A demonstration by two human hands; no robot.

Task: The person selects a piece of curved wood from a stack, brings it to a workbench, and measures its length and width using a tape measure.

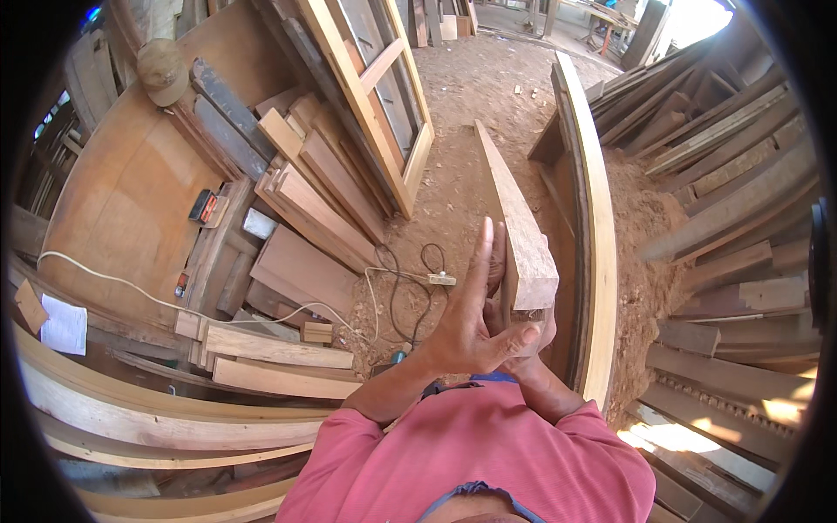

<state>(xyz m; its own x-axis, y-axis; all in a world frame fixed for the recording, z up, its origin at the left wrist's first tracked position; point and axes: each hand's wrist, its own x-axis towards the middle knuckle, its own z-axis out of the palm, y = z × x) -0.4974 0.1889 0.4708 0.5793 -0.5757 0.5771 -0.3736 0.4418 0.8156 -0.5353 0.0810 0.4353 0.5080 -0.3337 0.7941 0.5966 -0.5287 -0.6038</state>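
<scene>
While I watch from far off, the nearest thing I see is a pink shirt (pixel 471 444). Just past it, the left hand (pixel 466 327) lies along the left side of a long wood beam (pixel 521 231), its fingers straight, not curled, and its thumb by the near end. The right hand (pixel 547 334) is on the other side, mostly hidden, so I cannot tell how tight its fingers close. The beam points away from the shirt, with its near end up between both hands.

To hold it well, I would let both palms share the weight, go slow so it does not tip or twist, and mind splinters.

Past the hands, a black cord (pixel 403 283) and a white socket block (pixel 442 279) lie left of the beam, so feet should mind them. A tall board (pixel 588 218) stands near on the right; I would make only small swings. Farther off are a big wood frame (pixel 418 166) and brown dirt (pixel 471 74).
</scene>
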